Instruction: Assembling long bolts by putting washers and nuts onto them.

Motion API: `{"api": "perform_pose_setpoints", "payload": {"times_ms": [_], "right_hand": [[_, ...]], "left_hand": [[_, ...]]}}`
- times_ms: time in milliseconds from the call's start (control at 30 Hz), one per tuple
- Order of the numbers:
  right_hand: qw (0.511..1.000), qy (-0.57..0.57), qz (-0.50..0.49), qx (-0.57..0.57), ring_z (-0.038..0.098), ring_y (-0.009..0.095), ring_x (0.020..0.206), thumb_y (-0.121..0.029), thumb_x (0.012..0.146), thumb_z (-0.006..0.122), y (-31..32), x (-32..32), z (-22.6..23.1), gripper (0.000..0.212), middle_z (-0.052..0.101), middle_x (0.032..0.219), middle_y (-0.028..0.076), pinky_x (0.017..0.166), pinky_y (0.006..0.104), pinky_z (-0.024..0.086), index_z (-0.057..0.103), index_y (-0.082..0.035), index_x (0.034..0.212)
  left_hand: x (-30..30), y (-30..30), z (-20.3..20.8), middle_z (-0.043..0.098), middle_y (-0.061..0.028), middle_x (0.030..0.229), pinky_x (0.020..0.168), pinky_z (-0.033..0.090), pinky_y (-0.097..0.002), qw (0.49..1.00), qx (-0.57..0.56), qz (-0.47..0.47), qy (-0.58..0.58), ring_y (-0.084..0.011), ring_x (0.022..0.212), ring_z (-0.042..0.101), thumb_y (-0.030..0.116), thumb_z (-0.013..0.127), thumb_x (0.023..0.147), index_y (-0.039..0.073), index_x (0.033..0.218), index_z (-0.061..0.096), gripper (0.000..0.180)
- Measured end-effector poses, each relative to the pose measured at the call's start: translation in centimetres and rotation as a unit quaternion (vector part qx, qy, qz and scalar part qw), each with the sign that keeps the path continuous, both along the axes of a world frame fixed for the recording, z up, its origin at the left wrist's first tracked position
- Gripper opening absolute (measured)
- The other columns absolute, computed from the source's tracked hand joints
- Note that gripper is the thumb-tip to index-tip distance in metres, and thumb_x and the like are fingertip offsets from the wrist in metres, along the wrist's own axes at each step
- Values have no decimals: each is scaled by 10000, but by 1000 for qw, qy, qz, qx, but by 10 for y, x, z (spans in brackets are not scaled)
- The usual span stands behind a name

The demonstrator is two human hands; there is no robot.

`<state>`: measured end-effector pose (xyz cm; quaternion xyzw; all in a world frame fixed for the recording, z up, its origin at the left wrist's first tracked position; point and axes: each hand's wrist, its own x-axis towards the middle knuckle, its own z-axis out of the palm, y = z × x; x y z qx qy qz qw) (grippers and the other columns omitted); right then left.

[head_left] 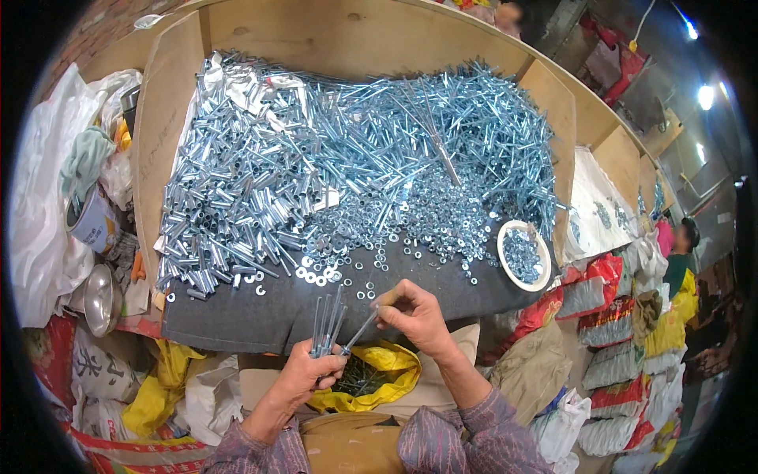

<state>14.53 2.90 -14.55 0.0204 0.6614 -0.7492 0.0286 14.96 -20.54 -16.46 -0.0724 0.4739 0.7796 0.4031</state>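
My left hand [298, 381] is closed round a bunch of long metal bolts [325, 322] that stand up out of the fist. In my right hand [417, 320], thumb and fingertips pinch a single long bolt [361, 330], tilted, with its lower end at my left fingers. Just beyond my hands lie loose washers [316, 278] on the dark mat [229, 322]. Below the hands, a yellow bag [407, 378] gapes around dark thin metal pieces [358, 379].
Short metal sleeves [229, 205] are heaped on the left, bolts [497, 134] on the right, nuts and washers [442, 225] in the middle front. A white bowl [545, 272] of small parts stands at right. Wooden boards [347, 35] wall the table; filled sacks [608, 363] lie rightward.
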Motion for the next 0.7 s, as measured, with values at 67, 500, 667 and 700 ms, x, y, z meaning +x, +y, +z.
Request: {"api": "perform_pose_setpoints", "payload": {"times_ms": [67, 500, 667, 700], "right_hand": [[993, 28, 34, 113, 642, 130, 783, -41, 865, 631, -1, 1, 6, 118, 647, 927, 103, 673, 254, 555, 555, 12, 939], [985, -39, 5, -169, 657, 129, 771, -47, 872, 626, -1, 13, 6, 145, 662, 980, 136, 685, 250, 563, 569, -1, 996], [970, -56, 11, -238, 662, 129, 762, -52, 905, 592, 5, 18, -2, 168, 658, 1007, 155, 647, 226, 558, 564, 6, 1060], [975, -48, 13, -217, 663, 129, 764, -56, 908, 589, 7, 18, -2, 167, 658, 1009, 159, 643, 220, 556, 561, 9, 1060]], "left_hand": [[-1, -4, 7, 577, -88, 674, 397, 328, -194, 1000, -24, -16, 6, -77, 457, 460, 5, 668, 799, -16, 897, 561, 147], [-2, 3, 9, 531, -82, 625, 361, 302, -223, 997, 36, -18, -61, -124, 428, 452, -16, 652, 747, 13, 867, 520, 181], [0, 15, 15, 521, -73, 603, 371, 323, -221, 1000, -20, 4, 18, -122, 428, 461, 16, 678, 746, 13, 859, 526, 189], [0, 15, 15, 523, -74, 605, 376, 328, -215, 998, -51, 2, 46, -119, 431, 462, 24, 684, 748, 12, 863, 528, 194]]}}
